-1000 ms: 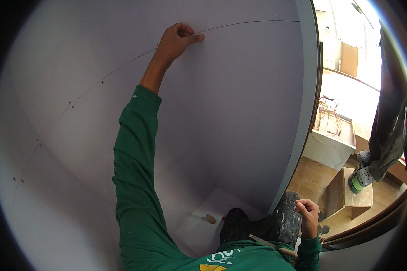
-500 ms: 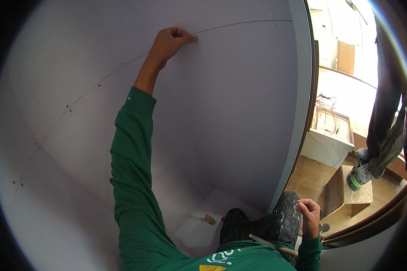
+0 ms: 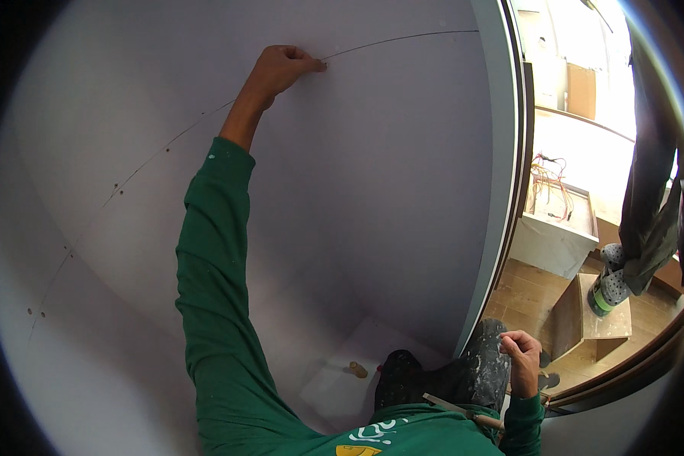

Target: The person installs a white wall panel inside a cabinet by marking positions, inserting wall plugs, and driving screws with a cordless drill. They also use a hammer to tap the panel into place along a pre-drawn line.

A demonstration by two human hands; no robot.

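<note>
My left hand (image 3: 277, 74) reaches up to the pale wall (image 3: 372, 167), its thumb and fingers pinched together. A tiny item shows at the fingertips, against the wall just under a thin dark line (image 3: 403, 38); its kind is too small to make out. Low on the right, my right hand (image 3: 521, 361) is held beside my thigh with the fingers curled in toward the thumb. Whether anything sits between them is hidden. Across my waist lies a tool with a flat metal blade and a wooden handle (image 3: 488, 421).
Several small dark holes (image 3: 118, 190) flank the line. A tan cylindrical piece (image 3: 358, 370) is on the white surface below. Right of the door frame (image 3: 501, 228) are a box with loose wires (image 3: 556, 247), a wooden box (image 3: 585, 308), and a person's dark trouser legs (image 3: 647, 152).
The view has shifted slightly, so the door frame and wall line sit a little differently. My left hand stays pinched at nearly the same wall spot; my right hand has barely moved.
</note>
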